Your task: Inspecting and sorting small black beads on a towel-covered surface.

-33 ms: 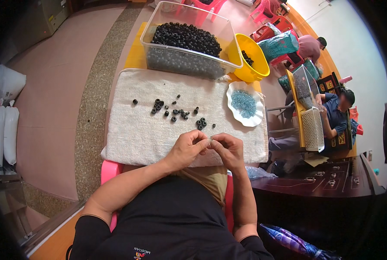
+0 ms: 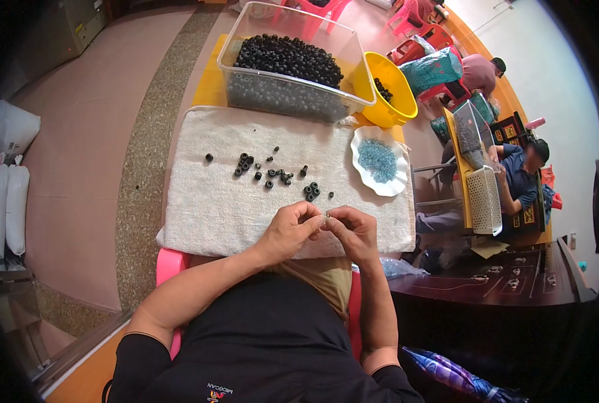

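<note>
My left hand [image 2: 287, 230] and my right hand [image 2: 355, 232] meet at the fingertips above the near part of a white towel [image 2: 212, 208]. Both are closed in a pinch around something tiny, mostly hidden by the fingers and too small to name. Just beyond them lies a cluster of small black ring-like parts [image 2: 311, 193], with one small black piece [image 2: 331, 195] beside it. Farther off, several more black parts [image 2: 245, 162] are scattered over the towel. To the right, a white scalloped dish [image 2: 398, 185] holds many small clear bluish pieces [image 2: 378, 161].
At the towel's far edge stands a clear plastic bin [image 2: 292, 111] heaped with black parts. A yellow bowl [image 2: 402, 107] with a few more sits against its right side. At right, a co-worker [image 2: 519, 178] sits by a white perforated basket [image 2: 484, 201]. A folded umbrella [image 2: 457, 376] lies lower right.
</note>
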### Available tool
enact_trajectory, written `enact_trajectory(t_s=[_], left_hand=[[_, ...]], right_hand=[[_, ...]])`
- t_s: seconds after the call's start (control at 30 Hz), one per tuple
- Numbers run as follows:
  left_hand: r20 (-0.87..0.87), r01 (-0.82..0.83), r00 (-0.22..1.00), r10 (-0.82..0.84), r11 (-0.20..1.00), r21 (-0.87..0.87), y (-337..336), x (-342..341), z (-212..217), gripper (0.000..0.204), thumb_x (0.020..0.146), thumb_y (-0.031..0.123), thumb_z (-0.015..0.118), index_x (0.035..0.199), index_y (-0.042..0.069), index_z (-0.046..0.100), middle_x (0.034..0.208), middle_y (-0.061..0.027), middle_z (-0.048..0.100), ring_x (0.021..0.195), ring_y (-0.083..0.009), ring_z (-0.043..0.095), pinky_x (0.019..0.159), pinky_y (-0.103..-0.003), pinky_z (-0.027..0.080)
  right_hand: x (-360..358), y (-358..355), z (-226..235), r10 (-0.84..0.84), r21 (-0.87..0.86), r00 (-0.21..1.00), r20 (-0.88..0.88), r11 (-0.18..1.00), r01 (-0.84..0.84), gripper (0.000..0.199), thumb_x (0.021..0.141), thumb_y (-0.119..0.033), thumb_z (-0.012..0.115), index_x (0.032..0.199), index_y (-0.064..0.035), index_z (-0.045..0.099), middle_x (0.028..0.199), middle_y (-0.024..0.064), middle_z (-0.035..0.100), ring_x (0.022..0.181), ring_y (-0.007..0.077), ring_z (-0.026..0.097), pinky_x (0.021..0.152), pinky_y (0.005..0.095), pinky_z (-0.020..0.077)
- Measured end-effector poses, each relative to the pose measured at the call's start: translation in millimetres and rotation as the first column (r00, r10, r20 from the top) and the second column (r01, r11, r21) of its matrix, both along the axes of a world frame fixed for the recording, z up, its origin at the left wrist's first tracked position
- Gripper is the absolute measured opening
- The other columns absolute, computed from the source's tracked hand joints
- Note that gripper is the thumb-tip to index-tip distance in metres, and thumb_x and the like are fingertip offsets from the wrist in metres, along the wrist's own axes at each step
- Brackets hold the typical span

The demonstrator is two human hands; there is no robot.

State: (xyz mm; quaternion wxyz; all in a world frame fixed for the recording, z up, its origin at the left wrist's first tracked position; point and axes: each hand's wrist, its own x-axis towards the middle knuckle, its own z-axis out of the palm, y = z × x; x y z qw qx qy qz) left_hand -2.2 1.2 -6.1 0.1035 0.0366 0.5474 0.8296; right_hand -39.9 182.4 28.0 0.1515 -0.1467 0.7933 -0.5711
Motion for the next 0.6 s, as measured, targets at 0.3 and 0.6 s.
enact_trajectory(t_s=[0.3, 0.6], left_hand=[[-0.013, 0.008, 1.0, -0.008, 1.0, -0.02, 2.3, 0.1, -4.6, 0.016, 0.097, 0.017, 0.06, 0.099, 0.001, 0.06, 0.085, -0.0012, 0.061, 0.076, -0.0077, 0.058, 0.069, -0.023, 0.05], [-0.081, -0.006, 0.997, 0.0, 0.997, -0.078, 0.9, 2.6, 1.6, 0.014, 0.097, 0.015, 0.059, 0.098, 0.0, 0.059, 0.085, -0.0014, 0.06, 0.078, -0.0071, 0.057, 0.069, -0.023, 0.05]], right_hand=[[1.1, 0.7, 5.2, -0.008, -0.108, 0.993, 0.119, 0.994, 0.021, 0.02, 0.089, -0.014, 0.067, 0.1, 0.0034, 0.066, 0.087, 0.0086, 0.069, 0.084, 0.0144, 0.066, 0.078, 0.0279, 0.0527], [-1.8, 2.4, 11.1, 0.038, -0.101, 0.957, 0.289, 0.995, -0.009, 0.023, 0.093, -0.017, 0.063, 0.1, 0.0048, 0.065, 0.087, 0.0097, 0.069, 0.079, 0.0158, 0.067, 0.074, 0.0281, 0.055]])
